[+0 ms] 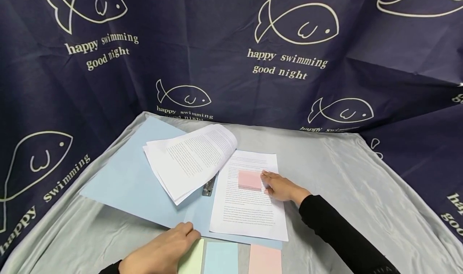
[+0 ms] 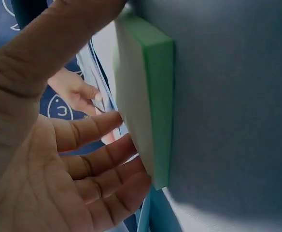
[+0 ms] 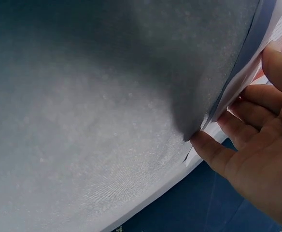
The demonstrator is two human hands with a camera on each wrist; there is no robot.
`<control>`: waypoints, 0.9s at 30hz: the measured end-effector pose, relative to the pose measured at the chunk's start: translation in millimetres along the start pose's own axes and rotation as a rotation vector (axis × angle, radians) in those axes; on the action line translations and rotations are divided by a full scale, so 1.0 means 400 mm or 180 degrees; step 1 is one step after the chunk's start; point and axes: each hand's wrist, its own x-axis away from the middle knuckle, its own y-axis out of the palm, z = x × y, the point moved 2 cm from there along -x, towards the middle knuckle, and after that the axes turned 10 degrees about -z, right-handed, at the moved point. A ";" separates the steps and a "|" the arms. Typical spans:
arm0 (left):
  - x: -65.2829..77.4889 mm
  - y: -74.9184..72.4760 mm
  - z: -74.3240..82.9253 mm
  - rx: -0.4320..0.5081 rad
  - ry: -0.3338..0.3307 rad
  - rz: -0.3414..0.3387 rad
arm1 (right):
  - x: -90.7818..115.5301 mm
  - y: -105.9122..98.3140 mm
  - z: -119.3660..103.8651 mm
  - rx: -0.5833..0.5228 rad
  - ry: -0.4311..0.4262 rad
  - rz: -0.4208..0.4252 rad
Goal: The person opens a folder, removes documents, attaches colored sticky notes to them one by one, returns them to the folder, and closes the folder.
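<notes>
My right hand rests on the printed sheet on the right side of the blue folder. Its fingertips overlap the right edge of a pink sticky note that lies on the text. In the right wrist view, the fingers spread along the paper's edge. My left hand is at the folder's front edge, over a green sticky note pad. The left wrist view shows loosely bent fingertips touching the top of that green pad, with the thumb near its far end.
Beside the green pad lie a blue pad and a pink pad. Turned-over printed pages curl across the folder's left side, by a metal clip. A dark blue curtain with fish drawings hangs behind the grey cloth.
</notes>
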 end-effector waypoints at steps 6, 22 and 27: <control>-0.016 0.004 -0.014 0.0154 -0.0003 -0.0210 | 0.000 0.005 0.003 -0.0070 0.0034 -0.0006; -0.033 -0.063 -0.004 0.0521 -0.0033 -0.0477 | 0.004 0.004 -0.002 -0.0080 0.0032 -0.0014; -0.066 -0.131 -0.001 0.0655 0.0077 -0.0267 | 0.001 0.003 -0.003 -0.0032 -0.0002 -0.0009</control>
